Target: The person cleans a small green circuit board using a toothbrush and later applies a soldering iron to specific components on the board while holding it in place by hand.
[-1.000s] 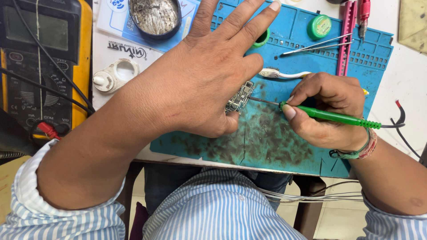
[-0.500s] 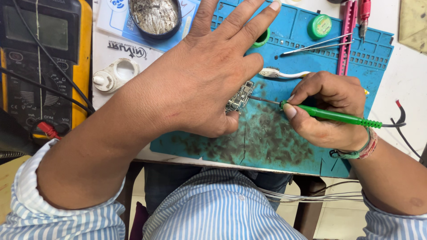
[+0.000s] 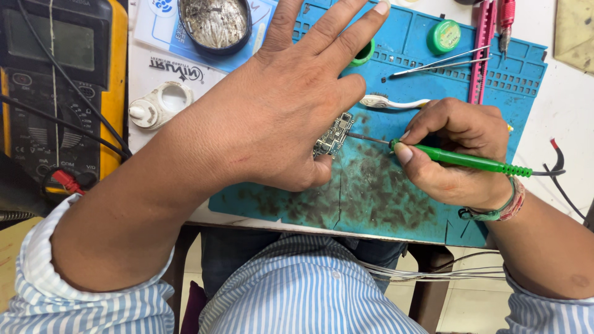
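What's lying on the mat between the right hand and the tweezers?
A white toothbrush lies on the blue mat, just above the right hand and below the tweezers, in the head view.

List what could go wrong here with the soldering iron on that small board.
The left hand pins the small circuit board right beside the soldering iron tip, so a slip may burn a finger. The right hand grips close to the tip. The toothbrush lies near enough to scorch.
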